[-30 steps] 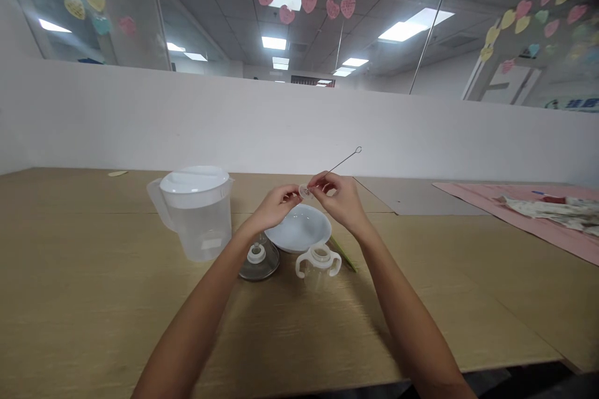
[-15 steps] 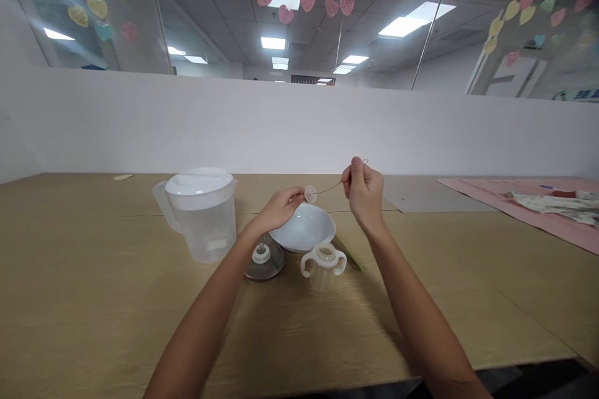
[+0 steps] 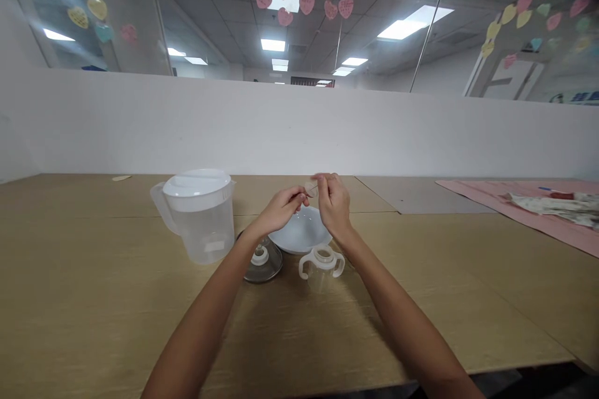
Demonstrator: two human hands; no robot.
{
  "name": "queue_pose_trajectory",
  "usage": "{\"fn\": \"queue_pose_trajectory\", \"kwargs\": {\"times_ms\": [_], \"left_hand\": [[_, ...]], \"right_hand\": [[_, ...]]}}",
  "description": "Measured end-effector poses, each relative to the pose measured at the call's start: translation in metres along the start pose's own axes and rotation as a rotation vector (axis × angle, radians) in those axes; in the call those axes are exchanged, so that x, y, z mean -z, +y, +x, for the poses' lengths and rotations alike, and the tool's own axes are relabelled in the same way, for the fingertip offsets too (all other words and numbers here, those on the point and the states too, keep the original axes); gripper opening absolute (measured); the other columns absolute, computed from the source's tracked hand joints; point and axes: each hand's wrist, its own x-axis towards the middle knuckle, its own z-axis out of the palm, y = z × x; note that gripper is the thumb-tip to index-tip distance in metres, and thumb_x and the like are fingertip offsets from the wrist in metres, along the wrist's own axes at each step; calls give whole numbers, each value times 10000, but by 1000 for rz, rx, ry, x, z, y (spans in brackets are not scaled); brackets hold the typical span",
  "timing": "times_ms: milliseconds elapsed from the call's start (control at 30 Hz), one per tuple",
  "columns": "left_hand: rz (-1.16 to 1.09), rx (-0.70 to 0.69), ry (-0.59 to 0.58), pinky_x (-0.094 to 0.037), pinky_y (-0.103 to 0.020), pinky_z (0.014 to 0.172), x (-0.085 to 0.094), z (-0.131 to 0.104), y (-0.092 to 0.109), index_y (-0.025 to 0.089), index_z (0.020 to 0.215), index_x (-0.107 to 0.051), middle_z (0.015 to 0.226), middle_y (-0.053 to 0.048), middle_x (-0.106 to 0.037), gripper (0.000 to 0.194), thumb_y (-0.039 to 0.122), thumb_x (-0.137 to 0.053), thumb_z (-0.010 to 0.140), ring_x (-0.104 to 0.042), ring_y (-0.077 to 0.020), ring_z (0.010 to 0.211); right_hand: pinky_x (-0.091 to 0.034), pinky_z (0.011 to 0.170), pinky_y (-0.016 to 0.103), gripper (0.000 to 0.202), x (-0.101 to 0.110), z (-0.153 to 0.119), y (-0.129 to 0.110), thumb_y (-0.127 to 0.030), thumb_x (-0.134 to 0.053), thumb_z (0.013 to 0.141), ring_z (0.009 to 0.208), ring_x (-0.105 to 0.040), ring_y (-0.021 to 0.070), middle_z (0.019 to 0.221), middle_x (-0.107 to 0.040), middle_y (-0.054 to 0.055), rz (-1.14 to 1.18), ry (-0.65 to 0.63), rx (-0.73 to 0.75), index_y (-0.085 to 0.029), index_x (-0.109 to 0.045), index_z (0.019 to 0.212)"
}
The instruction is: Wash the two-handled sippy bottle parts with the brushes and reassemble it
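Above the white bowl, my left hand pinches a small round translucent piece, perhaps a bottle nipple. My right hand has its fingers closed right beside that piece. A thin wire, looped at one end a moment ago, is in the right hand and now mostly hidden by the fingers. In front of the bowl stands a clear baby bottle with a white two-handled collar and an open top. Partly behind my left forearm rests a dark round lid with a white ring-shaped part on it.
A lidded translucent pitcher with liquid in it stands left of the bowl. On the right, a pink cloth bears a pale crumpled cloth. A white partition rises behind the table.
My right hand has moved left and slightly down, from well apart to right beside the left hand. The wire stretched between them is now mostly out of sight. My left hand is nearly still.
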Motion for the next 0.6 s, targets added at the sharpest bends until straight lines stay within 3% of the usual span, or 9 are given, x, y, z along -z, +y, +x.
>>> {"fn": "queue_pose_trajectory", "kwargs": {"times_ms": [133, 333, 467, 600], "left_hand": [[37, 8, 18, -364, -208, 602, 0, 0, 2, 146, 756, -542, 737, -4, -549, 254, 304, -373, 859, -452, -102, 621], [46, 3, 23, -379, -225, 642, 0, -1, 7, 149, 737, -533, 756, -14, -568, 246, 302, -375, 848, -495, -127, 680], [48, 18, -18, -380, -221, 630, -1, -2, 13, 149, 812, -571, 759, -11, -573, 260, 293, -358, 854, -502, -124, 680], [71, 15, -55, -396, -227, 673, -2, -3, 13, 152, 868, -596, 806, -19, -597, 270, 278, -358, 849, -532, -139, 758]], "right_hand": [[-377, 579, 245, 395, 2, 2, 4, -459, -353, 862, 585, -514, 133, 642, -577, 2, 86, -32, -75, -175, -625, 822], [-411, 655, 271, 403, -8, -3, 11, -489, -403, 826, 679, -548, 149, 680, -598, 19, 133, -86, -77, -179, -660, 806], [-344, 444, 213, 424, 2, 16, 14, -526, -436, 792, 443, -417, 80, 518, -467, -33, 299, 54, -238, -152, -633, 761], [-233, 326, 187, 348, 42, 42, 33, -480, -477, 775, 351, -308, 43, 484, -392, -62, 477, 274, -339, -157, -560, 676]]}}
